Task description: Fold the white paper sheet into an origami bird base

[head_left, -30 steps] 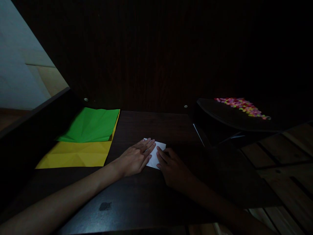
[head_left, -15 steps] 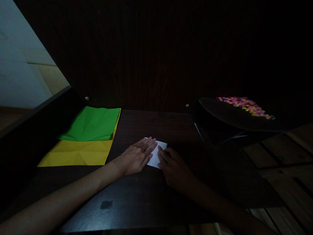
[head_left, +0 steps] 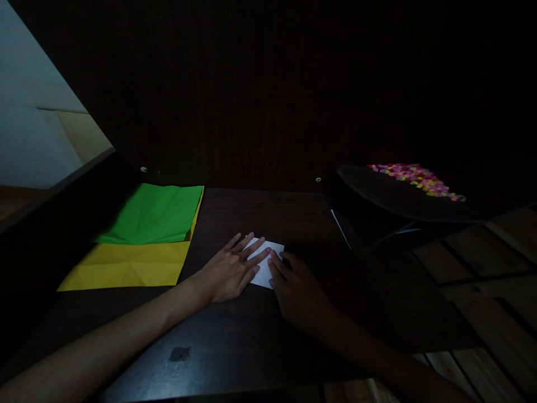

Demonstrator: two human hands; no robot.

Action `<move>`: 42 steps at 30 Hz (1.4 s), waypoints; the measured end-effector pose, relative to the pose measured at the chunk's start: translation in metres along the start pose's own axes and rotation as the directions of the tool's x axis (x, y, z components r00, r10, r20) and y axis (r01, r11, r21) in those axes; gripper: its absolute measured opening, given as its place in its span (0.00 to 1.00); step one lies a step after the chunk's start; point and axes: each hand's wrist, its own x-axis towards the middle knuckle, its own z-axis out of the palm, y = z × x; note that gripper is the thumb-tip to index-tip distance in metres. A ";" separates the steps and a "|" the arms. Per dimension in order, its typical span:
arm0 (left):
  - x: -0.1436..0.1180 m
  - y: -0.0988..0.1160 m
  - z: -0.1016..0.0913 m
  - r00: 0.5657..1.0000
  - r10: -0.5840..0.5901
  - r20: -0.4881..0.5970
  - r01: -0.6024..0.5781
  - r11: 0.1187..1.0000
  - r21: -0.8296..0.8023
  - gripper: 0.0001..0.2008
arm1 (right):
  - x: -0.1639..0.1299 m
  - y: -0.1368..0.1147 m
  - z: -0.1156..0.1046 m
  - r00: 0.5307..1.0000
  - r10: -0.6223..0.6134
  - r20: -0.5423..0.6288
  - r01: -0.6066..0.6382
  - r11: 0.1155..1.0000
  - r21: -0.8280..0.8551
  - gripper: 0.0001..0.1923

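Observation:
A small white piece of paper (head_left: 263, 273) lies flat on the dark wooden table (head_left: 260, 212), partly covered by both hands. My left hand (head_left: 232, 270) rests on its left side with the fingers spread and stretched out. On the right side, my right hand (head_left: 296, 285) touches the paper with its fingertips, the fingers slightly bent and apart. The index fingers of the two hands nearly meet near the paper's middle. Neither hand grips anything. The right hand sits in deep shadow.
To the left lie a creased green sheet (head_left: 153, 215) and, beneath it, a yellow sheet (head_left: 130, 266). A dark panel (head_left: 251, 101) rises behind the table. At the right is a dark curved object (head_left: 377, 193) with a pink and yellow cluster (head_left: 419, 179). Wooden slats (head_left: 499, 291) show below right.
My left hand's fingers have spread wider over the white paper. The right hand stays in nearly the same place. The whole view has shifted slightly.

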 end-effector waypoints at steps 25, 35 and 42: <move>-0.011 0.002 -0.004 0.984 0.103 -0.146 -0.110 0.993 -0.038 0.20 | -0.010 0.009 -0.004 0.998 -0.068 0.007 0.068 0.994 -0.082 0.21; -0.012 -0.002 0.003 0.961 0.047 -0.273 -0.082 0.990 -0.116 0.19 | -0.004 -0.003 -0.013 1.000 -0.021 -0.015 0.023 0.990 0.142 0.21; -0.010 -0.006 0.004 0.947 -0.110 -0.302 0.082 0.991 -0.106 0.19 | 0.022 0.013 -0.018 0.999 -0.042 0.003 0.038 0.934 0.354 0.15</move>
